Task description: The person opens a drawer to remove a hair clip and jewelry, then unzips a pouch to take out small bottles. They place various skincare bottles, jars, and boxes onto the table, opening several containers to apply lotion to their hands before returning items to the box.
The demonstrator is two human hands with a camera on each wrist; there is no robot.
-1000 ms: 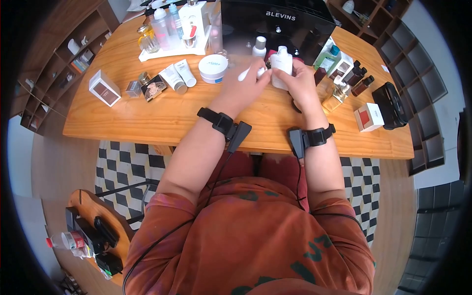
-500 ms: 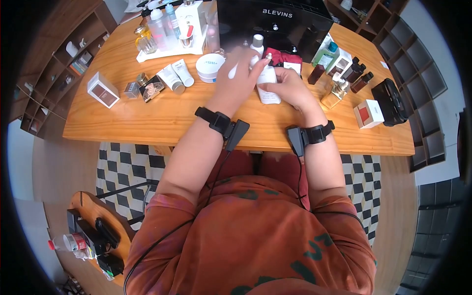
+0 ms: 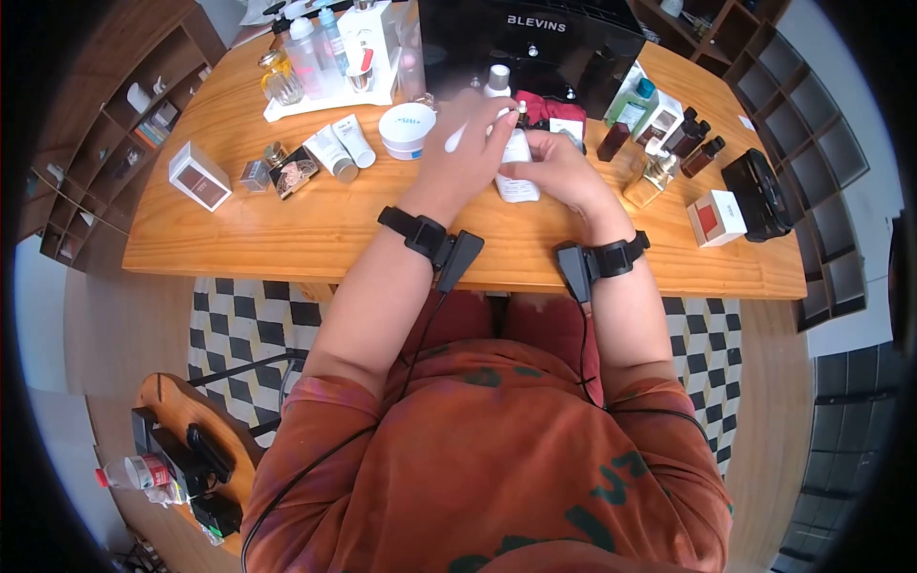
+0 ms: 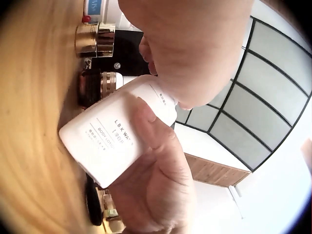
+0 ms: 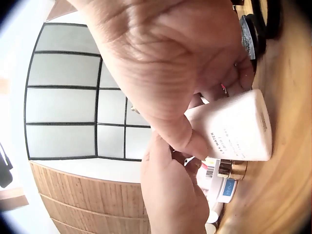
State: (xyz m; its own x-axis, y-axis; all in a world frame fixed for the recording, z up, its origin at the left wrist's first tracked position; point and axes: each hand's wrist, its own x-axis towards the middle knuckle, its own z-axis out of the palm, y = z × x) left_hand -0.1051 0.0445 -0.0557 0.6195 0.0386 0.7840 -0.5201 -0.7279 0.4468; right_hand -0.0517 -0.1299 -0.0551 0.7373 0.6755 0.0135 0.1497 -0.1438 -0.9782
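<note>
My right hand grips a white body lotion bottle low over the table, its thumb lying across the printed front. In the left wrist view the bottle tilts, its base close to the wood. My left hand is at the bottle's top, fingers curled round the cap, which they mostly hide. A white streak of lotion lies on the back of that hand. From the right wrist view, the left fingers meet at the neck end of the bottle.
A white round jar and squeeze tubes stand left of the hands. Behind them are a white-capped bottle and a black case. Perfume bottles, small boxes and a black pouch line the right side.
The bottle has come down and left, nearer me, in my right hand. My left hand, apart from it with the cap earlier, has moved onto the bottle's top. Little differs over the last half second.
</note>
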